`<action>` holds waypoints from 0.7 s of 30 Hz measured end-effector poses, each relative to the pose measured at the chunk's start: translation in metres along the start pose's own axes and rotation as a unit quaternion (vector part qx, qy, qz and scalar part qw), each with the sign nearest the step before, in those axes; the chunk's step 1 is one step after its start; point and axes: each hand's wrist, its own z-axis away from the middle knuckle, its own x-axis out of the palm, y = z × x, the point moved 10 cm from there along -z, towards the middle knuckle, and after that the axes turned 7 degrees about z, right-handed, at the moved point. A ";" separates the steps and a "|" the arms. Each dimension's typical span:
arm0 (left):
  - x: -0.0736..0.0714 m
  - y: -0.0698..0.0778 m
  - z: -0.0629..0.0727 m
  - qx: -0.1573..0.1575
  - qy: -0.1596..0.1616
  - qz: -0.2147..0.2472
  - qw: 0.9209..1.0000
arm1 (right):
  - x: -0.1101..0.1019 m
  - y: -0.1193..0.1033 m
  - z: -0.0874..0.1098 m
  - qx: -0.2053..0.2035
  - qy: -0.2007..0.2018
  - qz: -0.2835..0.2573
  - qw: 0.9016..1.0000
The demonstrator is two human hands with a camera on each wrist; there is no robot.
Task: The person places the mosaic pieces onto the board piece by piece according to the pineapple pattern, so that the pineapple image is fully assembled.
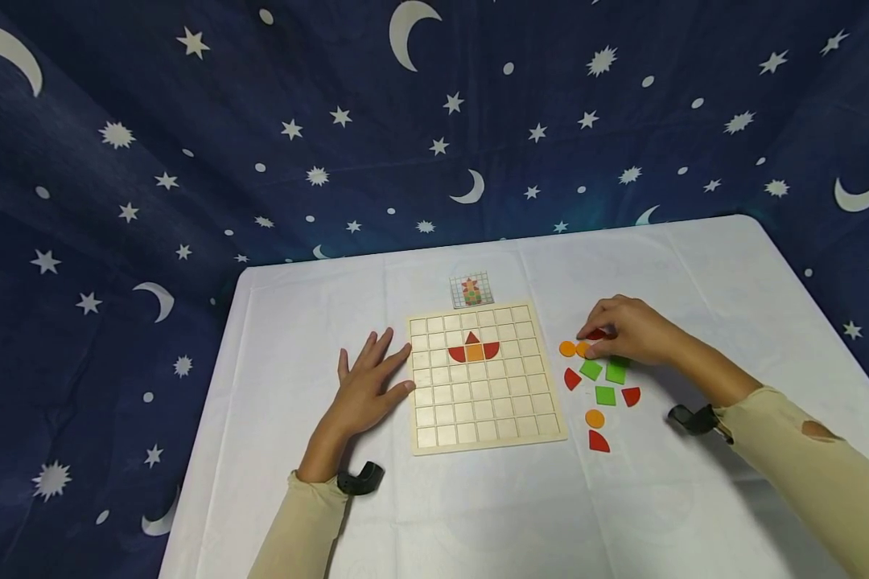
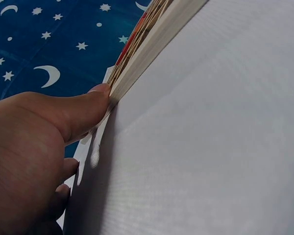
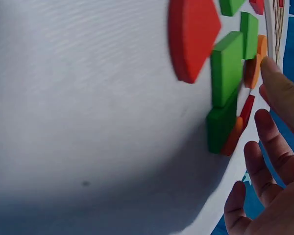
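Observation:
A wooden grid board (image 1: 485, 406) lies mid-table. On it sit a red triangle (image 1: 471, 338), an orange square (image 1: 474, 353) and two red quarter circles, one (image 1: 457, 355) on each side of the square. My left hand (image 1: 362, 394) rests beside the board with spread fingers, its thumb (image 2: 90, 110) touching the board's left edge. Above the loose pieces on the right, my right hand (image 1: 633, 330) reaches with loosely bent fingers. Its thumb and forefinger are by an orange disc (image 1: 582, 350) and a red piece (image 1: 597, 334), partly hidden. Nothing shows clearly gripped.
A small pattern card (image 1: 471, 290) lies behind the board. Right of the board are green squares (image 1: 605, 396), more orange discs (image 1: 595, 419) and red quarter circles (image 1: 599, 441). A white cloth covers the table (image 1: 319, 297); a dark blue starry curtain (image 1: 376, 185) hangs behind.

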 end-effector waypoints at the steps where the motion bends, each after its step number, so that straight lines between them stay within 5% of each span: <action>1: 0.000 0.000 0.000 0.000 0.000 0.001 1.000 | 0.001 0.002 0.001 0.003 0.001 0.005 1.000; 21: 0.001 -0.002 0.001 -0.008 -0.007 0.000 1.000 | 0.005 0.003 0.008 0.020 0.014 0.000 1.000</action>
